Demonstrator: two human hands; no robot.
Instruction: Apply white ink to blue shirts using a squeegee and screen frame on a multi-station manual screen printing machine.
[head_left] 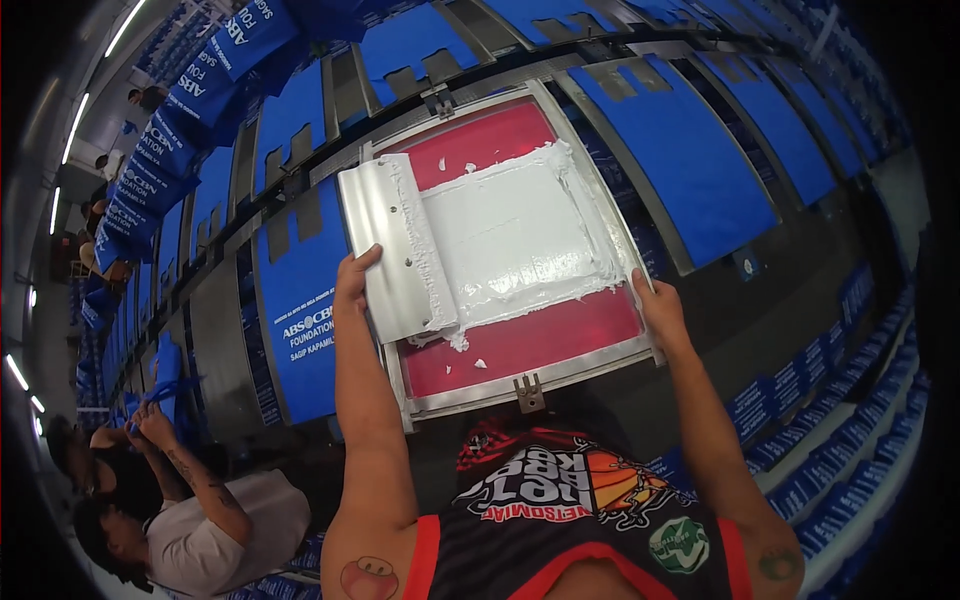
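Note:
A screen-printing frame point(490, 395) with red mesh at both ends lies before me, thick white ink point(525, 235) spread across its middle. Along its left side rests a wide metal squeegee point(385, 235), its right edge caked with ink. My left hand point(352, 285) is closed at the squeegee's outer edge, thumb on the metal; whether the hidden fingers also grip the frame beneath, I cannot tell. My right hand point(657, 300) is closed on the right rail of the frame, fingers partly out of sight under it.
Blue cut fabric panels point(675, 150) lie on dark boards on both sides and beyond. Printed blue pieces point(150, 190) hang in a row at the far left. Two people point(215, 525) work at the lower left. Racks of blue pieces point(840, 440) stand at the right.

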